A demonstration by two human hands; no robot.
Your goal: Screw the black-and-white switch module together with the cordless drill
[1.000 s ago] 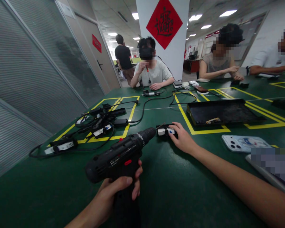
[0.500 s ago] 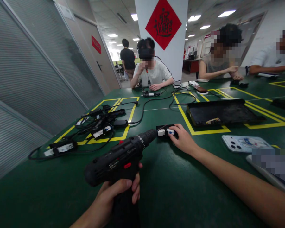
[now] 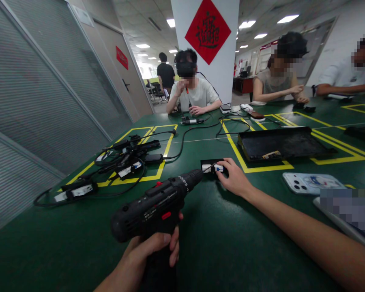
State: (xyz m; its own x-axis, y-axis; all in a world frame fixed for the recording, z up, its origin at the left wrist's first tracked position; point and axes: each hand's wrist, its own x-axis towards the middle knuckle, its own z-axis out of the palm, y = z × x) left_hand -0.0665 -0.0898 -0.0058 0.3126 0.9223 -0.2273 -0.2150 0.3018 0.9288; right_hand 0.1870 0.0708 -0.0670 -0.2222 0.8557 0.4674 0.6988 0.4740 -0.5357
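A black cordless drill (image 3: 152,207) with red buttons is in my left hand (image 3: 153,251), whose fingers wrap round its handle. The drill points forward and right, and a thin bit at its chuck reaches over a small black and white part (image 3: 208,167) on the green table (image 3: 213,243). Whether the bit touches the part is too small to tell. My right hand (image 3: 235,178) grips the right end of that part with thumb and fingers, holding it against the table.
Black adapters with tangled cables (image 3: 130,158) lie at the left. A black tray (image 3: 280,144) stands at the right, with a phone (image 3: 313,182) and a pixelated device (image 3: 346,215) nearer. People sit across the table, and a soldering-like tool (image 3: 193,121) lies before one.
The drill has tilted slightly and its body has shifted a little right and down. The small part looks slightly turned. My right hand keeps its grip.
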